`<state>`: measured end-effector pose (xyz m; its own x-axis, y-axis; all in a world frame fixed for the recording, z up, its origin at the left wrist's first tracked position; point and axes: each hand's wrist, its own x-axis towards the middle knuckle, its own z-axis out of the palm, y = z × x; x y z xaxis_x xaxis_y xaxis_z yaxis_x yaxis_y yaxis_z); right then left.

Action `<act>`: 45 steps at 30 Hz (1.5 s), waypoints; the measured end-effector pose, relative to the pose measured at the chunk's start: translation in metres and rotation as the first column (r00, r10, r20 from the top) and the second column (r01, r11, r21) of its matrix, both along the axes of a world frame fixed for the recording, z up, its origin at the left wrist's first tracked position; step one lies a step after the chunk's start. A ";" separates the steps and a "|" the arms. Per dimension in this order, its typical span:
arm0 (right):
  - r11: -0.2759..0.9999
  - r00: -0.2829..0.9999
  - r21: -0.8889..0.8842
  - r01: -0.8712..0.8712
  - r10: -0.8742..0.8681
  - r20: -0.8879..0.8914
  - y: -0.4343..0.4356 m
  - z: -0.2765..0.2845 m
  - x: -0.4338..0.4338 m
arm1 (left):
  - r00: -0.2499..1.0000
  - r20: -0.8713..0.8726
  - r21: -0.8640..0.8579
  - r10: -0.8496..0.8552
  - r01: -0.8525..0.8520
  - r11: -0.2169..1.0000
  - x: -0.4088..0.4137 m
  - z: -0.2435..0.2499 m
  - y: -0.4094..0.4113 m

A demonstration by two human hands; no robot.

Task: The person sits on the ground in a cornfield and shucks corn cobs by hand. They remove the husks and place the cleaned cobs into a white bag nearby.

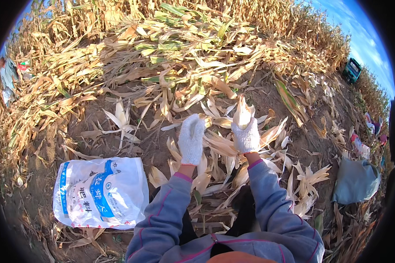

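Note:
My right hand (247, 136), in a white knit glove, is wrapped around the base of a pale dry corn husk (243, 111) that points upward, away from me. Any ear inside it cannot be made out. My left hand (191, 139), gloved the same way, is level with it to the left, its fingers curled. A yellowish-brown piece (206, 120) of husk or cob shows at that hand's upper right edge; whether the fingers grip it is hidden. Beneath and between both hands lie loose, peeled-back corn husks (220, 144) on the soil.
A white printed plastic sack (125, 194) lies flat at left; a grey-green sack (357, 180) is at right. Cut cornstalks (135, 65) form a heap ahead, before standing corn (312, 36). A person (8, 77) is at far left, a green vehicle (352, 70) at far right.

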<state>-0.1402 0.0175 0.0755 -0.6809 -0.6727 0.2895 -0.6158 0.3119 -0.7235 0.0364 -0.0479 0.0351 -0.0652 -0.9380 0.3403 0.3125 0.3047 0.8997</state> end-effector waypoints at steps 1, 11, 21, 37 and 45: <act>0.992 0.996 -0.095 -0.084 0.081 -0.043 -0.004 -0.015 0.005 | 0.987 0.090 -0.020 -0.131 0.133 0.991 -0.001 -0.001 0.003; 0.963 0.842 0.085 -0.257 0.266 -0.469 -0.006 -0.040 0.049 | 0.975 0.178 0.140 -0.135 0.111 0.984 -0.016 -0.001 0.010; 0.926 0.865 0.147 -0.347 0.377 -0.332 -0.006 -0.032 0.039 | 0.958 0.283 0.091 -0.038 0.012 0.996 -0.015 -0.005 0.006; 0.799 0.541 -0.536 0.272 0.334 0.772 -0.025 -0.059 -0.031 | 0.788 -0.590 0.573 0.176 0.255 0.779 0.021 -0.004 -0.034; 0.806 0.866 -0.577 0.132 0.190 0.463 -0.015 -0.039 -0.038 | 0.931 -0.179 0.509 0.319 -0.189 0.839 0.006 -0.011 -0.025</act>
